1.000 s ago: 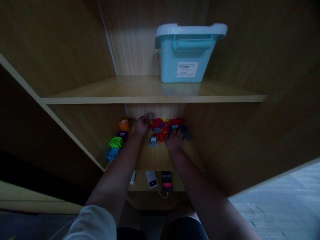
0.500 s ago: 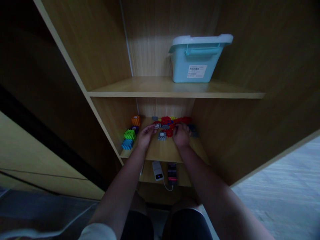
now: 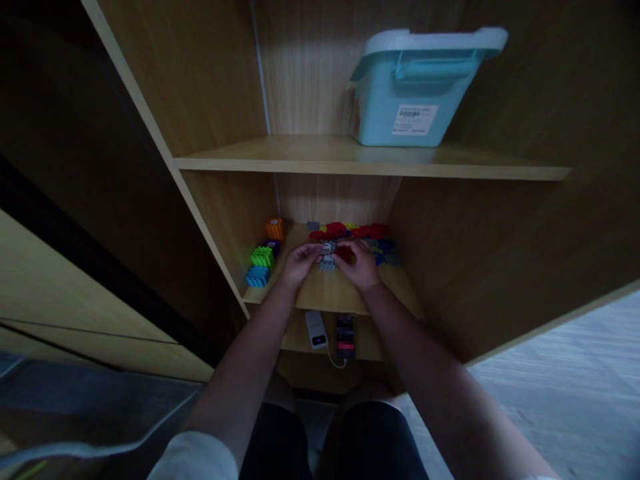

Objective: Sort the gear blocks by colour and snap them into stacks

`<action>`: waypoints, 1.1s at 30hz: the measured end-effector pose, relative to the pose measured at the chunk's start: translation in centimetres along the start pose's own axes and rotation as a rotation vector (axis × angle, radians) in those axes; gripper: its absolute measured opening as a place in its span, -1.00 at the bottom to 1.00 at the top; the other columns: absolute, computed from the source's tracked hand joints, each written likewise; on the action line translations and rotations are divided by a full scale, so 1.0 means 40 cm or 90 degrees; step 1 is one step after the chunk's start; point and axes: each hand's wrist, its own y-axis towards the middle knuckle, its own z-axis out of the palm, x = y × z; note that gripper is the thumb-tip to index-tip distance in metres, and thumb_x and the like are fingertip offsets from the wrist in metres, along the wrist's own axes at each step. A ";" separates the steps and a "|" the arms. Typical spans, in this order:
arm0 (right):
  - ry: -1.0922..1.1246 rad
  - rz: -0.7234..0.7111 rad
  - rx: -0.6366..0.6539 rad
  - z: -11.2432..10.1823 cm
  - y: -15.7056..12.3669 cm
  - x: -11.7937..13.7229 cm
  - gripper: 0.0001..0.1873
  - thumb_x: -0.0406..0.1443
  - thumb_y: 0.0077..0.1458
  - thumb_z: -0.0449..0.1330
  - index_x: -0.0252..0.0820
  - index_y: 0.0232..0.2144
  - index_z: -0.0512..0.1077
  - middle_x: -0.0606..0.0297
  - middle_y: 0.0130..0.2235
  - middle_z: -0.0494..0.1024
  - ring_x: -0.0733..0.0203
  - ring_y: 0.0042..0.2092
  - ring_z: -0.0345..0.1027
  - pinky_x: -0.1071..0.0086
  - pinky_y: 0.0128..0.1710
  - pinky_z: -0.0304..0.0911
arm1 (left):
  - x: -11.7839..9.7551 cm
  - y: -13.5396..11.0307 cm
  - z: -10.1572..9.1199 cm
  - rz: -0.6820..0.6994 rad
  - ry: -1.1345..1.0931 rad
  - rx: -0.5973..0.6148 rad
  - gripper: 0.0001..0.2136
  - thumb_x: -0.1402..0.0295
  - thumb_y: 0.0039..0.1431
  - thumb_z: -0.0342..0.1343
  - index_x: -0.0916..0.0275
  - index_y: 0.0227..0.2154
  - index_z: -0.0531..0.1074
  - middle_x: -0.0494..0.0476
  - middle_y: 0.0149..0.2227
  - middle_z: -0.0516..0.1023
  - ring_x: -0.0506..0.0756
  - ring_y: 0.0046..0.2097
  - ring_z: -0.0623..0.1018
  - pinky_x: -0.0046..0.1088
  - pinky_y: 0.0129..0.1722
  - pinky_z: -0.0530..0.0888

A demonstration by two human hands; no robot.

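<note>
My left hand (image 3: 301, 263) is closed, with its thumb and fingers pinching the left edge of some grey interlocking toy pieces (image 3: 328, 248). From the other side, my right hand (image 3: 362, 267) grips the right edge of the same grey pieces. Both hands are over the middle shelf, close together. Behind them lies a heap of red toy pieces (image 3: 336, 231), with blue pieces (image 3: 384, 251) to the right of my right hand. Fingers hide part of the grey pieces, so I cannot tell how they join.
Along the left wall stand orange (image 3: 275, 229), green (image 3: 263, 256) and blue blocks (image 3: 257, 276). A lidded light-blue bin (image 3: 395, 87) sits on the shelf above. Below are a white power bank (image 3: 316, 329) and a phone (image 3: 345, 337), joined by a cable.
My right hand has left the red pieces and moved left to the grey ones. Both hands now meet at the grey pieces. The view has shifted slightly.
</note>
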 end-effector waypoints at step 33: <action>0.306 0.017 0.010 0.075 -0.005 -0.111 -0.62 0.04 0.10 0.47 0.04 -0.13 0.59 0.24 -0.09 0.70 -0.02 -0.05 0.56 0.07 0.05 0.44 | 0.014 0.023 -0.018 0.114 0.300 -0.150 -0.91 0.42 0.28 0.16 0.19 -0.24 0.58 0.12 -0.19 0.68 0.13 -0.11 0.64 -0.32 0.00 0.51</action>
